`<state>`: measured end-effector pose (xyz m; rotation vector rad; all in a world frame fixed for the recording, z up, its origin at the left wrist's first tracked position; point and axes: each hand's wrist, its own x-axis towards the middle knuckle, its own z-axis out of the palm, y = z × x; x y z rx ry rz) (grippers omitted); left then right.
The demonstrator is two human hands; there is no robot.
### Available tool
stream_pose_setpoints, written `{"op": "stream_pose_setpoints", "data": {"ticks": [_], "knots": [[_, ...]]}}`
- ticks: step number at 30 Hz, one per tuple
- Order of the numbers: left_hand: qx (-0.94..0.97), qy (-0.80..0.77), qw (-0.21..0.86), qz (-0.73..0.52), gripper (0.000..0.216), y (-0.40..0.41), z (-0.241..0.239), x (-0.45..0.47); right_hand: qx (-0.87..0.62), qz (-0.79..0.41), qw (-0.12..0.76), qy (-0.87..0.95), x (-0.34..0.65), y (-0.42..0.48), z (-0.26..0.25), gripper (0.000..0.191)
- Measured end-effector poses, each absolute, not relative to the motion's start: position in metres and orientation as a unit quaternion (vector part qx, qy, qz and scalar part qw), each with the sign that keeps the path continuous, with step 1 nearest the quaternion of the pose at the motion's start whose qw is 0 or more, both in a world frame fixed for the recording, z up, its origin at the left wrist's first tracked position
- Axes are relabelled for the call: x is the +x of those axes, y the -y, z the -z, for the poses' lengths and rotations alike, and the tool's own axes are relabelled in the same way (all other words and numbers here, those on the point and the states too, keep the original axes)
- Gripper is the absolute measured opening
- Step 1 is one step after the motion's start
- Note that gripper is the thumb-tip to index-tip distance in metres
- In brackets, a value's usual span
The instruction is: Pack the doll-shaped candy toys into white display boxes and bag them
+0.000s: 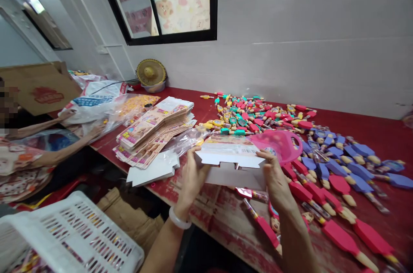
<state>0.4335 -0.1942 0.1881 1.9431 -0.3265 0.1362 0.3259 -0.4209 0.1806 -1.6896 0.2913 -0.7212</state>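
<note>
Gripping it from both sides, a half-folded printed carton [230, 157] is held just above the red table [371, 131]: the left hand [192, 174] is closed on its left end, the right hand [274, 176] on its right end. Flat cartons [155, 129] are stacked to the left, red and blue toys [335, 170] to the right.

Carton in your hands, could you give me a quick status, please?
Left hand and right hand grip the white carton at its ends. Held above the red table. Pink bag just behind.
</note>
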Motion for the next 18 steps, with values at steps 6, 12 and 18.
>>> {"op": "stream_pose_setpoints", "data": {"ticks": [6, 12, 18], "knots": [[0.695, 0.282, 0.653, 0.107, 0.079, 0.172, -0.194, 0.450, -0.710, 0.198, 0.662, -0.136, 0.312, 0.437, -0.196, 0.069], [0.706, 0.287, 0.641, 0.095, 0.095, 0.170, -0.205, 0.445, -0.742, 0.236, 0.619, -0.107, 0.320, 0.429, -0.199, 0.070], [0.804, 0.196, 0.560, -0.048, 0.077, 0.185, -0.219, 0.434, -0.781, 0.345, 0.496, -0.156, 0.324, 0.399, -0.194, 0.053]]}}
